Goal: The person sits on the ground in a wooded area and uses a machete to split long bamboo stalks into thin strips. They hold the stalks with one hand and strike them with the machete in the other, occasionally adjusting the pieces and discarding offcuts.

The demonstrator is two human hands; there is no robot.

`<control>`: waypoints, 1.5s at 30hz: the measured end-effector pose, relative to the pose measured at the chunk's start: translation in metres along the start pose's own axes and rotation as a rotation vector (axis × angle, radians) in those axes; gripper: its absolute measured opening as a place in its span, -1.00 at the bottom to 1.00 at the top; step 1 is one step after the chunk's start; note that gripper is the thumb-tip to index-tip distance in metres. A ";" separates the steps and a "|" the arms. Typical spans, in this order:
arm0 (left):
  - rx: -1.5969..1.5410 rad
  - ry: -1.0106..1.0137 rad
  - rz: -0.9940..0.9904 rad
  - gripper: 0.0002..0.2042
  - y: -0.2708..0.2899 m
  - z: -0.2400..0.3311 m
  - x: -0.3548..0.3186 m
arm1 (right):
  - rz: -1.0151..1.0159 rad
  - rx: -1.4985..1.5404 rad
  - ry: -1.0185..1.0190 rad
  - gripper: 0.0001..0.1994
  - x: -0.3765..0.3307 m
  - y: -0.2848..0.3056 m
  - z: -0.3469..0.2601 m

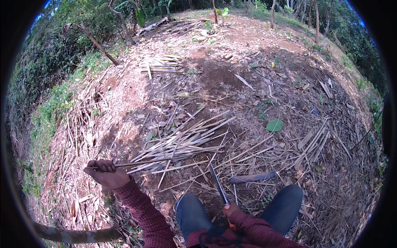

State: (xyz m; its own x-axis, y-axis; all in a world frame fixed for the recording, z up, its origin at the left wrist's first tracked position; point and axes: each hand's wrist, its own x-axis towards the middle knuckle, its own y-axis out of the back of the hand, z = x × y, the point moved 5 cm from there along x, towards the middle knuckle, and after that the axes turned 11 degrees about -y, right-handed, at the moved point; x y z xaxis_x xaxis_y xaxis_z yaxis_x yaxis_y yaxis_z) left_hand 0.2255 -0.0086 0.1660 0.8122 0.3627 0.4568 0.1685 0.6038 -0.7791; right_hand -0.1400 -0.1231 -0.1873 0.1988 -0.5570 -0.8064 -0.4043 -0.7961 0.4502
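Note:
My left hand (106, 172) is out to the left, its fingers curled around a thin wooden strip (142, 162). That strip points right, toward a loose pile of pale split strips (182, 144) lying in front of me. Close to my body, my right hand (230, 210) grips the orange handle of a long knife (216, 182). The blade slants up and to the left, its tip near the right end of the pile. Between the knife and my right knee, a short thick wooden stick (253, 177) rests on the ground.
My bent knees (285, 206) frame the knife. Farther off lies a neater bundle of strips (162, 66). Scattered strips (316, 142) and a large green leaf (274, 125) are to the right. A thick branch (74, 234) crosses the lower left. Thin trunks and bushes stand beyond.

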 end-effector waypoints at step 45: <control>-0.070 0.671 -0.210 -0.63 -0.008 -0.070 -0.082 | -0.113 0.763 0.648 -0.82 -0.032 0.043 -0.097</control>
State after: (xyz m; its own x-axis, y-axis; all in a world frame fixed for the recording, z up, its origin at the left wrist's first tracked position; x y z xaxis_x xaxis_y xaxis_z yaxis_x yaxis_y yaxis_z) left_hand 0.1969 -0.0929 0.1050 0.9238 -0.2856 0.2549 0.3766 0.5577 -0.7397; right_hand -0.0768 -0.1622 -0.1047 0.6264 -0.6898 -0.3631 -0.7718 -0.6142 -0.1647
